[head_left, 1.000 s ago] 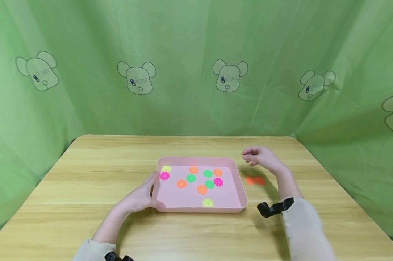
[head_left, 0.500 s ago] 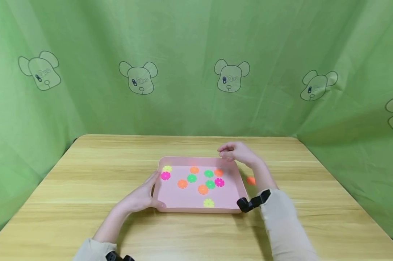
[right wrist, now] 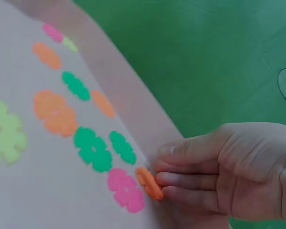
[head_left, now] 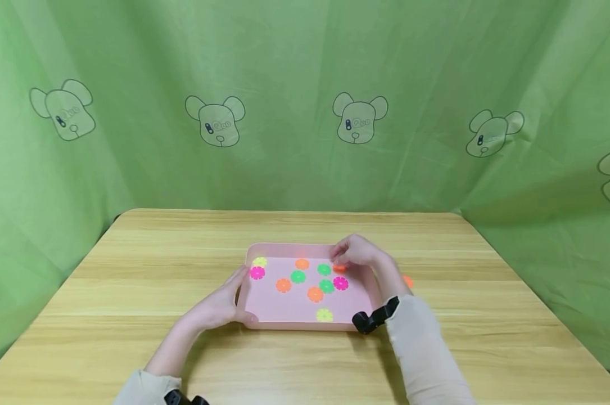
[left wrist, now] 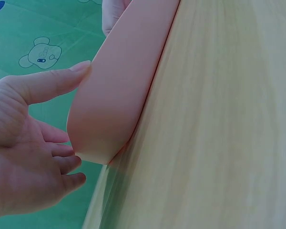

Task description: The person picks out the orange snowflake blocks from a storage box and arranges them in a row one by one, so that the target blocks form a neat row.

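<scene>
A pink tray (head_left: 284, 306) holds several flower-shaped plastic discs in orange, green, pink and yellow. My left hand (head_left: 215, 306) spans the tray's left side, with the thumb at the near rim; in the left wrist view the thumb (left wrist: 62, 83) touches the rim while the other fingers lie along the end wall. My right hand (head_left: 357, 250) reaches into the far right corner of the tray. In the right wrist view its fairly straight fingertips (right wrist: 169, 180) are right at an orange flower disc (right wrist: 149, 183), beside a pink disc (right wrist: 126, 190) and a green disc (right wrist: 122, 147).
Outside the tray on the right, an orange disc (head_left: 408, 281) shows partly behind my right forearm. The tray sits on a wood-grain table (head_left: 132, 264). A green curtain (head_left: 284, 174) with printed bear heads hangs behind and on both sides.
My right hand has moved left from beside the tray, over its right wall, then down to the orange disc in the far right corner. My left hand stays at the tray's left side.
</scene>
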A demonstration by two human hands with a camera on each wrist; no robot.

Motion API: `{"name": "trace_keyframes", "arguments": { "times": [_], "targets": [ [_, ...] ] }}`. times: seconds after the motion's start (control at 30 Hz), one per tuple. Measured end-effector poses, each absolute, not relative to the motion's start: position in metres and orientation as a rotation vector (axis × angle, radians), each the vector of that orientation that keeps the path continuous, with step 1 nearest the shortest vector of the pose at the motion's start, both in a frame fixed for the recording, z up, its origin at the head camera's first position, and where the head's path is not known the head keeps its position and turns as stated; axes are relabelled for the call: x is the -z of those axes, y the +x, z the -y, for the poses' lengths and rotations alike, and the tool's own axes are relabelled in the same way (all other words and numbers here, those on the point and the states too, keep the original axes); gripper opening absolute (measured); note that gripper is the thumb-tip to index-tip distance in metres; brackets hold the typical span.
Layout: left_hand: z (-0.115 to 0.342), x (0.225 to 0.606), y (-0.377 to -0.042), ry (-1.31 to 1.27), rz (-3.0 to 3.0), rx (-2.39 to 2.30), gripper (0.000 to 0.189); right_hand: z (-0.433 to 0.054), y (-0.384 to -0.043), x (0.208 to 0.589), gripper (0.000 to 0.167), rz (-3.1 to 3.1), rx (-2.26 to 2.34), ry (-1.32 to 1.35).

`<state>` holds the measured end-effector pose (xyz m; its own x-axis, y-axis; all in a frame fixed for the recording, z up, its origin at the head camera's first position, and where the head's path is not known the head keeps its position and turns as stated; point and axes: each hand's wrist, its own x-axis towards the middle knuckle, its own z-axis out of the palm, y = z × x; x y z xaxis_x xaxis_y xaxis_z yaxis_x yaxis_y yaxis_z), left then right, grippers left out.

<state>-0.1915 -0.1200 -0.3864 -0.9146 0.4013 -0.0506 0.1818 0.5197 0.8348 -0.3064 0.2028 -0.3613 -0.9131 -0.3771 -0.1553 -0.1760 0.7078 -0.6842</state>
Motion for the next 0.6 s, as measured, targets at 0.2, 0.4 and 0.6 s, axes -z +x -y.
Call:
{"name": "trace_keyframes", "arguments": {
  "times": [0.2, 0.4, 0.6],
  "targets": [
    [0.1202, 0.3867, -0.1917, 0.488, -2.512, -1.352, 0.110, -0.2000, -0.3051, 0.3672, 0.022, -2.659, 0.983, -0.389],
    [0.1203, 0.3865, -0.1924, 0.491, -2.505, -1.346, 0.111, -0.1984, -0.3043, 0.3645, 0.025, -2.702, 0.869, -0.423],
    [0.1211, 0.3862, -0.1926, 0.499, -2.504, -1.342, 0.110, -0.1965, -0.3036, 0.3629, 0.024, -2.747, 0.732, -0.488]
  ]
}}
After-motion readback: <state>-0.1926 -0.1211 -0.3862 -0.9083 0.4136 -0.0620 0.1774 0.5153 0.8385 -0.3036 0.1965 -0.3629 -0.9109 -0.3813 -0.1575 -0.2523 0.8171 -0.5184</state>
